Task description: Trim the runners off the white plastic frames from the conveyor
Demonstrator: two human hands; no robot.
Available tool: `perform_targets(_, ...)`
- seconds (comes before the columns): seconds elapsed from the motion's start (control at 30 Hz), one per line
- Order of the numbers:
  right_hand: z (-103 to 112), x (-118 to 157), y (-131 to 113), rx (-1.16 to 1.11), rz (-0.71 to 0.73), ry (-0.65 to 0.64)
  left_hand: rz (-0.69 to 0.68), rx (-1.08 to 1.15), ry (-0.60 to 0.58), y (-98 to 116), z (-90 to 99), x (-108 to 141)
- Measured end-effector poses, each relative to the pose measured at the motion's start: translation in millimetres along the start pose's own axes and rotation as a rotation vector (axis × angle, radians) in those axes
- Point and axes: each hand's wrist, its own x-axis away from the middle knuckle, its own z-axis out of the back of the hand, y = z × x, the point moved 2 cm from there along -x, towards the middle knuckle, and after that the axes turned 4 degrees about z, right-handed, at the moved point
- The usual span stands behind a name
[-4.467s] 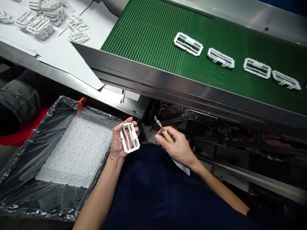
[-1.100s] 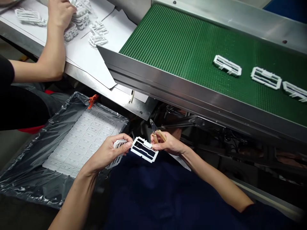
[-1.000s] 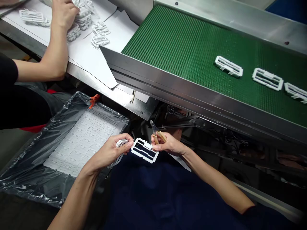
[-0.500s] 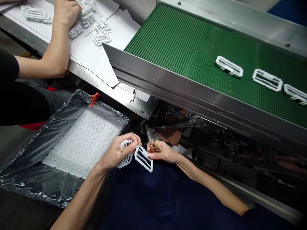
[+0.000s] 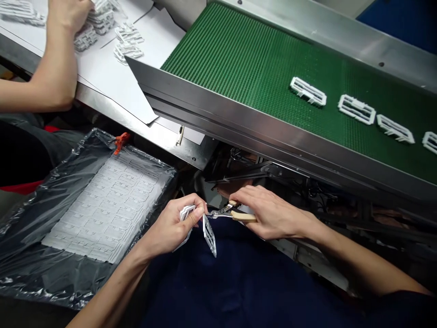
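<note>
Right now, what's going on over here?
The person's left hand holds white plastic frames, and the right hand holds wood-handled cutters with their tips against one frame. More frames lie on a green conveyor belt. Nearby, a co-worker's hand is at stacked frames on white paper.

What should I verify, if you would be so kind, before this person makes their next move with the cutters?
1. Frame secure: ok. The left hand grips the white moulded plastic frame.
2. Tool held firmly: ok. The right hand holds the wood-handled side cutters.
3. Tips at the frame: ok. They sit at its edge.
4. Left thumb clear of the tips: not ok. It lies very close.
5. Frame's edge clean: cannot tell. Too small to see.
6. Frames on the green conveyor belt separate: ok. None touch.
</note>
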Motion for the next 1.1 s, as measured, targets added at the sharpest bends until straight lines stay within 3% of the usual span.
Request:
perform_targets(0.3,16.3,-1.9,-11.3,0.187,0.021,-0.138,0.024,-0.037,-0.030,5.9,-3.5,-1.1)
perform_targets(0.63,46.5,-3.7,-25.0,0.347,0.086,-0.151,-0.001,-0.101,-0.092,11.5,-9.6,-10.5)
perform_targets(0.83,54.8,-11.6,-33.5,0.432,0.069,-0.278,0.040,-0.139,-0.112,7.9,-12.1,-10.7)
perform_targets(0.97,55.4,-15.6,-30.3,0.400,0.068,-0.283,0.078,-0.110,-0.116,4.8,-13.1,-10.8)
perform_targets(1.1,46.9,-8.3,-7.8,0.206,-0.014,-0.229,0.081,0.055,-0.099,-0.2,-12.4,-14.6)
